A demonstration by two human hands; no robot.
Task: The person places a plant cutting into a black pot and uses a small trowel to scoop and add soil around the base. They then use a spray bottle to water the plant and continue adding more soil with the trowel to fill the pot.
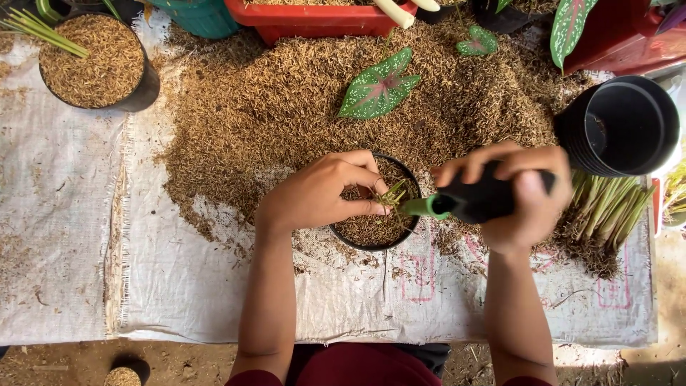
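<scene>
steadiness counts: left hand (318,194) should keep pinching the small green seedling (392,194) upright at the black pot's (409,230) centre while right hand (525,196), closed around the black-handled tool (471,201), firms husk from 3 o'clock.

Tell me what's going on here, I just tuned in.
A person is potting a small plant. The left hand steadies a cutting in a small black pot filled with husk. The right hand holds a dark tool with a green tip, pointed at the cutting. Loose husk covers the white sheet; more cuttings and empty pots lie to the right.
</scene>
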